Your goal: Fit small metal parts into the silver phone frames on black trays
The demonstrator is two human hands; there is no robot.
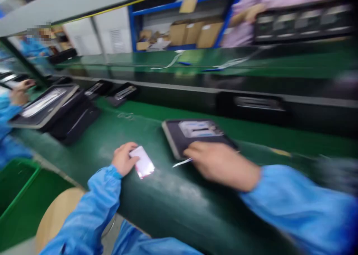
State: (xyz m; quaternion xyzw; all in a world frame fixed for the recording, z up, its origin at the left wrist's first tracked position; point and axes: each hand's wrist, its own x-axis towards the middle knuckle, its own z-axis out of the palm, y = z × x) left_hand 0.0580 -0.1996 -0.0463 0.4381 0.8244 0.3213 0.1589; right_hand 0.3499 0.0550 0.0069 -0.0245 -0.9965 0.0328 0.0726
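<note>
My left hand is closed round a small shiny white-pink packet just above the green work surface. My right hand rests, blurred, on the near edge of a dark tray that holds a pale flat part. A thin white strip sticks out from under its fingers; whether they grip it is unclear. Both sleeves are blue.
A stack of dark trays stands at the left, with a co-worker's hand and blue sleeve beside it. More dark trays lie on the belt behind. A green bin and a wooden stool sit below left. Another person in pink stands far right.
</note>
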